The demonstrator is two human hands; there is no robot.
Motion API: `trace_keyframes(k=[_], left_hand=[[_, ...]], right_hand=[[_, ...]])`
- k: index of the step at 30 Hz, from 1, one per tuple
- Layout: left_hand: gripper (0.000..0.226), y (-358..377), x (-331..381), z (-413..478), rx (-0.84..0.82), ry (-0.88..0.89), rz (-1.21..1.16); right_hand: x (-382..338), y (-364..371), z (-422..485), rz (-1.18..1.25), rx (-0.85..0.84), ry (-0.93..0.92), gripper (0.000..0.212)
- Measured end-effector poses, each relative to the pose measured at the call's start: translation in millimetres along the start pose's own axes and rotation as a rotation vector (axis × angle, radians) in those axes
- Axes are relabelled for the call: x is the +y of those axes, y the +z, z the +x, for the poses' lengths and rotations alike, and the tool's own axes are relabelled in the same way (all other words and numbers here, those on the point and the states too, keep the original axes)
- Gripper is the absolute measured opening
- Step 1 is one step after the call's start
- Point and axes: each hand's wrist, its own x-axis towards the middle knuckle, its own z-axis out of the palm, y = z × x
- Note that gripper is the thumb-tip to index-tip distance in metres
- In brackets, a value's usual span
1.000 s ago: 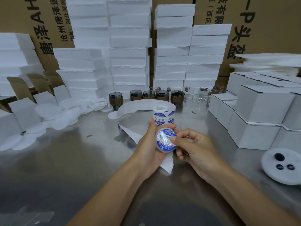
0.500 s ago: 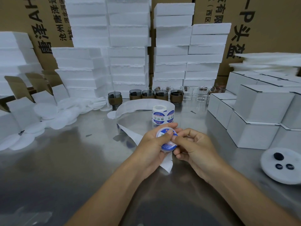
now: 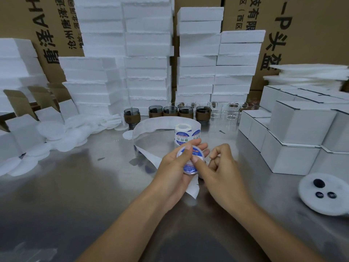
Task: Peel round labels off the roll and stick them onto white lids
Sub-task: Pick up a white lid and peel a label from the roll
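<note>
The lid is gripped in the left hand above the middle of the worktop, with fingers curled behind it and the thumb laid across its upper rim. The right hand is seen beside it, its thumb pressed flat on the label and its other fingers loosely curled, clear of the lid. The lid is tilted toward the camera, round and white-rimmed, its face almost covered by the glossy blue-and-white label. Just behind the hands, the roll is stood on end, and a curl of bare white backing paper is looped round it and trailed under the wrists. Matte white discs are heaped by the left edge of the brushed steel. Foam slabs are stacked along the back edge, and white boxes along the right.
</note>
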Motion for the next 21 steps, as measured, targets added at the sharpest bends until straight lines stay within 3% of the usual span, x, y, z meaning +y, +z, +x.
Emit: trace_keyframes(k=[4,8,13,16,21], left_hand=[[0.025,0,0,1,-0.031,-0.019,-0.087],[0.032,-1,0,1,-0.087,-0.016,-0.060],[0.029,-6,-6,0,0.060,0.126,0.451],[0.016,-7,-6,-1,0.109,0.150,0.533],[0.024,-7,-6,-4,0.039,0.113,0.515]], right_hand=[[-6,-5,5,0.262,-0.049,0.168,0.025],[-11,-7,4,0.479,-0.151,0.183,0.019],[-11,-9,6,0.480,-0.075,0.171,0.018],[-11,-8,5,0.472,-0.036,0.187,0.021],[-12,-8,6,0.399,0.000,0.165,0.025]])
